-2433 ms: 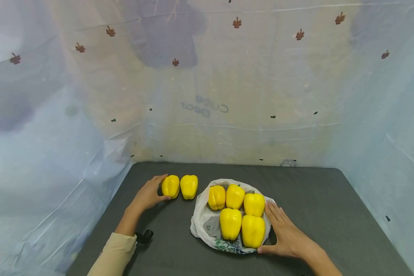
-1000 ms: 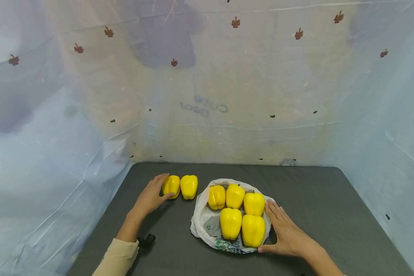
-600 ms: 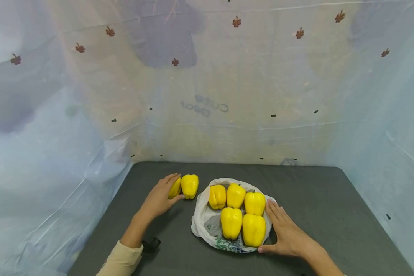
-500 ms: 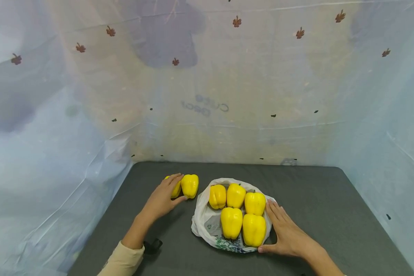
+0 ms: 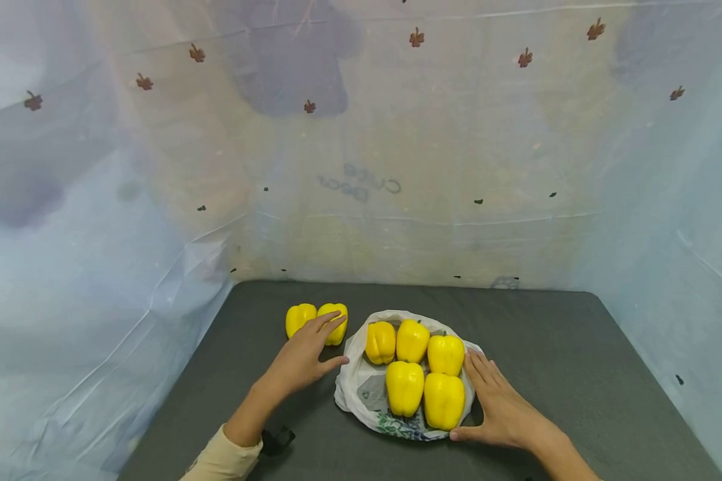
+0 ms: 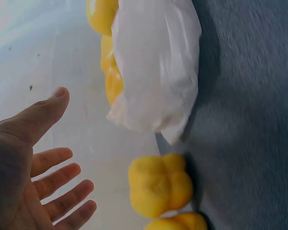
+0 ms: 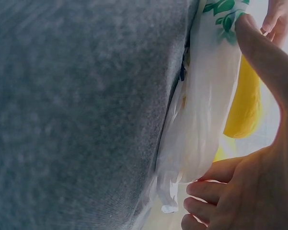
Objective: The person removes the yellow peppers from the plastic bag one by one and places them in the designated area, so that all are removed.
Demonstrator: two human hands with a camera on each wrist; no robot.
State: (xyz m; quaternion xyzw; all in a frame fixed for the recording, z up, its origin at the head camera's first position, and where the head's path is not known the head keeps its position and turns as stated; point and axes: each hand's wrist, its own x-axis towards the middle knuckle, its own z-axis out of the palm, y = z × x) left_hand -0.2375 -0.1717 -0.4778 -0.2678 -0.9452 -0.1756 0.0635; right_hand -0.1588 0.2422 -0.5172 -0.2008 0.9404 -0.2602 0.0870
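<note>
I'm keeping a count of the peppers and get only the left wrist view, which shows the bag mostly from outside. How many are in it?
Observer: The head view shows five yellow peppers inside the open white bag.

Operator: Thanks. I also need to know whether anything is steadying the bag; where is the other hand?

Observer: The right hand rests against the bag's right side, its thumb spread from the fingers.

Operator: Last one, so I can tell which way the bag is turned: is there any print on it?

Observer: Yes, a green leafy print shows on the side nearest the person.
</note>
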